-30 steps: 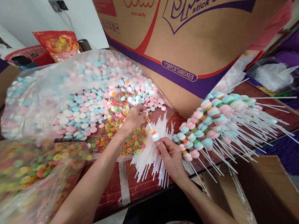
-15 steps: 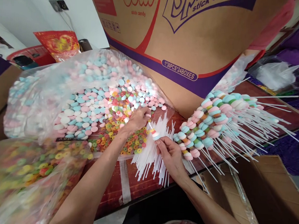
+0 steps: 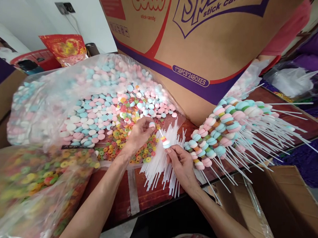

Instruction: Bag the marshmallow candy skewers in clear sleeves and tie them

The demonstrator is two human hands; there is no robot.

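Pinching the part-loaded candy stick (image 3: 166, 142) between thumb and forefinger, the right hand (image 3: 180, 166) holds it near the front of the table (image 3: 145, 199), above a heap of loose white sticks (image 3: 156, 168). The candy stick leans up and to the left, its bare tip rising past yellow and red gummy pieces and a white-and-blue marshmallow layer. It looks very light; the thin shaft is probably stiff lengthwise but could bend under a sideways push. The best hold is likely on the shaft, close under the candy; whether the fingertips press the lowest blue layer, I cannot tell.

Slightly farther off, the left hand (image 3: 139, 134) is curled, gripping a small pink-and-pale marshmallow (image 3: 151, 124) at its fingertips, apart from the stick's tip. This piece should be soft and dry, denting under a hard squeeze, so a gentle grip by its rim suits it. Beneath and beside that hand lie gummy rings (image 3: 115, 145), probably springy and tacky. Loose marshmallows (image 3: 86, 122) spread beyond, loaded sticks (image 3: 219, 131) are stacked to the right, and a large carton (image 3: 205, 39) stands behind.
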